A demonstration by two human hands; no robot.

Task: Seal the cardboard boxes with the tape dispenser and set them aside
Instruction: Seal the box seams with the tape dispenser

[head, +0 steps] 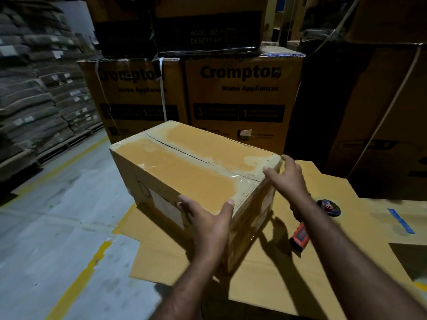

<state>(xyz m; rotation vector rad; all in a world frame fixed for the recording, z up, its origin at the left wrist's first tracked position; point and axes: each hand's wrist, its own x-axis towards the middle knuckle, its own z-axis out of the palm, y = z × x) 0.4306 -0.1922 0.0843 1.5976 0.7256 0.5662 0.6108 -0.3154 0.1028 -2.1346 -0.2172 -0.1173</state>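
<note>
The cardboard box [184, 172] sits in front of you on a flattened cardboard sheet [265, 269], one short end turned toward you and the long top running away to the left. Clear tape shines along its top seam and down over the near end, and a pale label [168, 209] is stuck on its left side face.

Your left hand [208, 218] straddles the near left corner: the thumb lies on the top edge, the fingers spread fairly straight against the side face by the label, pressing rather than curling. Your right hand [286, 179] rests on the near right top corner, also with extended fingers, thumb on the taped top and fingertips over the far edge.

Just right of the box, partly hidden behind your right forearm, the tape dispenser [300, 236] lies on the same sheet, red handle toward you. A strip of blue tape [401, 220] is stuck further right.

Behind the box stand large Crompton cartons [242, 95]. To the left, across the grey floor [57, 215] with its yellow line [76, 285], sacks [34, 100] are stacked on pallets
</note>
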